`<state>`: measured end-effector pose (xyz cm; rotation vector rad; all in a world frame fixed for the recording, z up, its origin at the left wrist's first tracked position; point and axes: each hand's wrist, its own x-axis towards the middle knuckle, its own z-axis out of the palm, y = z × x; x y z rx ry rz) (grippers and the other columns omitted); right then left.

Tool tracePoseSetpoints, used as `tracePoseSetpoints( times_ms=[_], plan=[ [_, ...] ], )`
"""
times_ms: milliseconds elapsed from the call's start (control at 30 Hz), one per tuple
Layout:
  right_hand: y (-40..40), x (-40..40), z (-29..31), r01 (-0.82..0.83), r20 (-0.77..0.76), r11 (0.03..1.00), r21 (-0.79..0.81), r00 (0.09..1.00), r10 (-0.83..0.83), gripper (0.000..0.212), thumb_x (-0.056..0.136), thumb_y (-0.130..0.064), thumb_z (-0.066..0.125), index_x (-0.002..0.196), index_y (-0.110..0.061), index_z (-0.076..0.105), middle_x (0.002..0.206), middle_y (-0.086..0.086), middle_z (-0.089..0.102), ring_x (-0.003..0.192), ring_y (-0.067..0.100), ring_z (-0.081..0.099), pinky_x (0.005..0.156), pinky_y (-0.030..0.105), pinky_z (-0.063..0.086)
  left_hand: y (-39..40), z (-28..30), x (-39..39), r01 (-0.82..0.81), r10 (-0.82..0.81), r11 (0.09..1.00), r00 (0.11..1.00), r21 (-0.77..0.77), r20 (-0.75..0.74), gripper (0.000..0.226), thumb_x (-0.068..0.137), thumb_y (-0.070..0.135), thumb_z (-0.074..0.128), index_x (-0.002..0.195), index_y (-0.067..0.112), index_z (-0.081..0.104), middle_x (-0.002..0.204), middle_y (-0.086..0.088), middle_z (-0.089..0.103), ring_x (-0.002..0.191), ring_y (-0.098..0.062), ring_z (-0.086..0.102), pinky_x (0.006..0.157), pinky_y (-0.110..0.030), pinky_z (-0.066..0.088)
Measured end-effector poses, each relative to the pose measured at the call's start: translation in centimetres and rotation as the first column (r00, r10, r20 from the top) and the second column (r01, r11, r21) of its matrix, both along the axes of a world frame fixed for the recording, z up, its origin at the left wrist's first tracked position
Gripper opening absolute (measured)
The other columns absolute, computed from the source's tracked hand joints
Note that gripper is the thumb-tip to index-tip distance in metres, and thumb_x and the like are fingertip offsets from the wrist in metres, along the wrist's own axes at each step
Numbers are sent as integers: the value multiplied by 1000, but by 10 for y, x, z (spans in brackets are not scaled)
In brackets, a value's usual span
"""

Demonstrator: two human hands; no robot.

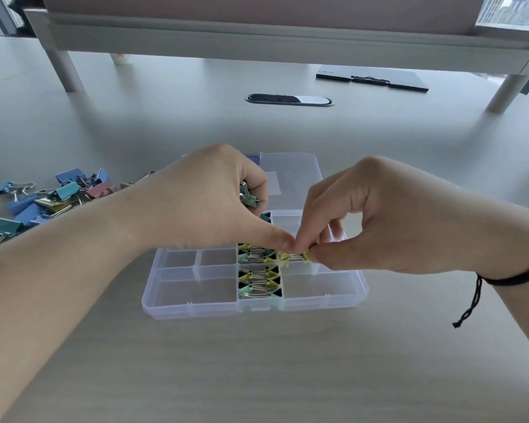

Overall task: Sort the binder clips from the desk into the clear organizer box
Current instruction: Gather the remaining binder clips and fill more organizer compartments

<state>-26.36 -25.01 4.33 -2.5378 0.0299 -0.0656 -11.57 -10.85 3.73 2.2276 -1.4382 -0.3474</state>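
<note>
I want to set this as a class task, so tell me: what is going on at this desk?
A person is sorting binder clips into a clear organizer box. Both hands meet over it: the right hand pinches a small yellow clip, and the left hand touches it while holding a green clip in its curled fingers. Two middle compartments already hold small clips. A pile of larger clips waits on the desk.

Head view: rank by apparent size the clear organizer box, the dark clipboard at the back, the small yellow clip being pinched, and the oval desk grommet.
1. clear organizer box
2. dark clipboard, though it lies farther off, so its true size is unsure
3. oval desk grommet, also far
4. small yellow clip
</note>
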Motion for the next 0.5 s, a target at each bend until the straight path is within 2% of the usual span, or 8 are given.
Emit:
tracePoseSetpoints(
  times_ms=[67, 200, 300, 433, 500],
  plan=[
    [1, -1, -1, 6, 4, 998, -62, 1000, -6, 20, 75, -22, 74, 77, -41, 78, 79, -12, 70, 75, 7, 65, 63, 15, 48, 0, 0, 0, 3, -3, 1000, 1000, 6, 7, 58, 51, 67, 82, 62, 15, 59, 42, 7, 41, 40, -9, 33, 39, -12, 29],
    [4, -1, -2, -15, 5, 985, -171, 1000, 16, 19, 76, -22, 72, 80, -40, 78, 78, -13, 67, 79, 5, 61, 60, 6, 39, 0, 0, -1, 6, -6, 1000, 1000, 9, -11, 54, 52, 63, 83, 60, 16, 58, 42, 7, 40, 38, -8, 33, 38, -13, 28],
    [5, -1, -5, -37, -8, 969, -245, 999, 36, 20, 79, -24, 68, 85, -41, 78, 81, -17, 62, 83, 1, 57, 66, 7, 40, 0, 1, 0, -4, 4, 1000, 999, -2, -32, 49, 58, 59, 82, 59, 16, 57, 39, 8, 37, 36, -8, 32, 37, -14, 26],
    [7, -3, -4, -48, -49, 964, -262, 998, 36, 21, 83, -30, 63, 91, -44, 75, 86, -22, 58, 90, -2, 55, 72, 8, 40, 0, 1, 3, -19, 12, 998, 995, -63, -96, 52, 61, 65, 74, 61, 14, 60, 43, 7, 41, 38, -7, 33, 39, -14, 30],
    [6, -3, -2, -35, -24, 978, -205, 999, 31, 20, 82, -28, 62, 89, -42, 75, 83, -20, 63, 87, 1, 59, 70, 13, 44, 0, 1, 3, -44, 24, 994, 981, -103, -190, 54, 62, 65, 72, 60, 12, 59, 44, 4, 40, 40, -11, 33, 39, -18, 31]
  ],
)
